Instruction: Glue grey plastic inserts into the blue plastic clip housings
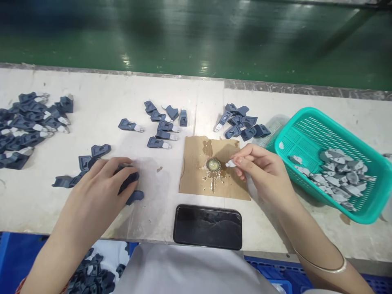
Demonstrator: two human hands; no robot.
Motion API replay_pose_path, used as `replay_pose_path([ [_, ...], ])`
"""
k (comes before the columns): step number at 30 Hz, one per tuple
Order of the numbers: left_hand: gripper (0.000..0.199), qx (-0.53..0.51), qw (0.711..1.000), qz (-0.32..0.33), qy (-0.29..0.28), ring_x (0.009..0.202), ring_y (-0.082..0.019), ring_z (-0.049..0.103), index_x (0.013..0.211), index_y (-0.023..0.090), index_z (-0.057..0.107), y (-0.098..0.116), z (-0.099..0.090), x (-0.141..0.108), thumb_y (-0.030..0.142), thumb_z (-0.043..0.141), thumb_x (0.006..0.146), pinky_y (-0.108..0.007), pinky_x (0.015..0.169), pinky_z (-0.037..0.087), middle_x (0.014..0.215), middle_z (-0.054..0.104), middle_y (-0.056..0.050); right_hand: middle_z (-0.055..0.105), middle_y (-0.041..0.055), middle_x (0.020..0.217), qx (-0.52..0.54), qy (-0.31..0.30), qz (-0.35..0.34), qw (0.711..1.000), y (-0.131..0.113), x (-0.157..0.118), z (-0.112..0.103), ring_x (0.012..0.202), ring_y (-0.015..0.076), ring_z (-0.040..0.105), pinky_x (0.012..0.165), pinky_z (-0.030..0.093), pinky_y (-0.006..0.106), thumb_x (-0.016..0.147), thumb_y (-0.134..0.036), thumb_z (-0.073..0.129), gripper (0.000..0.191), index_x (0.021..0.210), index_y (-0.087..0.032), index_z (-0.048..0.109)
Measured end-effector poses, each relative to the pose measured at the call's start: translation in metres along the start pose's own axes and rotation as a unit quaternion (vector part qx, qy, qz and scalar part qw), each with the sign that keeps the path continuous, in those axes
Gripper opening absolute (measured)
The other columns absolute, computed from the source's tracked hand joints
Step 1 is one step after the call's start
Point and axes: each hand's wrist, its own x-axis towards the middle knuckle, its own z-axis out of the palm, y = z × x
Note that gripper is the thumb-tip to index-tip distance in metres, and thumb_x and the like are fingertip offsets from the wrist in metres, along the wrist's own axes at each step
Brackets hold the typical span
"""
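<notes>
My left hand (101,188) is closed around a dark blue plastic part (130,179) at the left of the worktable. Beside it lie several loose blue parts (101,150) of the same kind. My right hand (260,171) pinches a small white plastic piece (230,163) between thumb and fingers. That piece is just right of a bottle cap (213,164) with pale yellowish liquid in it. The cap sits on a square of brown cardboard (196,183), which is wet with drops around it.
At right stands a green basket (309,118) holding many grey-white pieces (339,175). A black phone (208,226) lies near the front edge. Blue parts with white tips (27,122) are heaped at left, with smaller groups (163,126) mid-table. Behind runs a green surface (183,45).
</notes>
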Motion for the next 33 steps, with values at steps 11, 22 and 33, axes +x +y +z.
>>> replay_pose_path([
  [11,0.027,-0.485,0.874,-0.025,0.004,0.114,-0.017,0.074,0.124,0.034,0.057,0.057,0.021,0.018,0.019,0.061,0.101,-0.026,0.094,0.063,0.122,0.077,0.001,0.062,-0.0037,0.059,0.026,-0.008,-0.033,0.999,0.005,-0.003,0.002,0.051,0.0061,0.051,0.049,0.04,0.017,0.091,-0.029,0.078,0.012,0.082,-0.022,0.073],
  [22,0.017,-0.481,0.876,0.028,-0.023,0.093,-0.011,0.068,0.116,0.024,0.067,0.076,0.068,0.049,0.022,0.063,0.1,-0.019,0.081,0.053,0.106,0.074,0.0,0.067,-0.0038,0.061,0.021,-0.046,-0.078,0.996,0.002,-0.013,0.021,0.052,0.0054,0.057,0.052,0.047,0.017,0.093,-0.023,0.075,0.008,0.086,-0.02,0.073],
  [33,0.013,-0.445,0.894,0.055,0.0,0.079,-0.01,0.067,0.112,0.02,0.064,0.083,0.073,0.046,0.019,0.063,0.099,-0.018,0.064,0.05,0.101,0.073,-0.002,0.066,-0.0028,0.058,0.038,-0.063,-0.027,0.997,0.006,-0.013,0.031,0.048,0.0059,0.057,0.046,0.047,0.016,0.09,-0.025,0.076,0.013,0.081,-0.016,0.071],
])
